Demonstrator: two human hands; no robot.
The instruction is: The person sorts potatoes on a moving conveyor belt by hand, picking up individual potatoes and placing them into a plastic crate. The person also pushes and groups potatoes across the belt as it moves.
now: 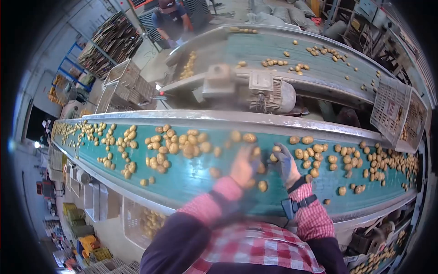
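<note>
Many potatoes [173, 148] lie in loose groups across a green conveyor belt [196, 182]. Over the middle of the belt is my left hand [244, 166], smeared by motion, with a potato [256, 151] right at its fingers. My right hand [287, 166], in a grey-blue glove, is just beside it. Its fingers curl round a potato [273, 157] on the side facing my left hand. Another potato [263, 186] rests on the belt below and between my hands. A dark strap with a small device [292, 206] circles my right wrist.
Metal rails [228, 116] edge the belt. Beyond it are a motor [273, 93] and a second belt [255, 48] carrying potatoes. A person [171, 20] stands at the far left end. A plastic crate [394, 114] leans at right; another crate [130, 223] with potatoes stands below.
</note>
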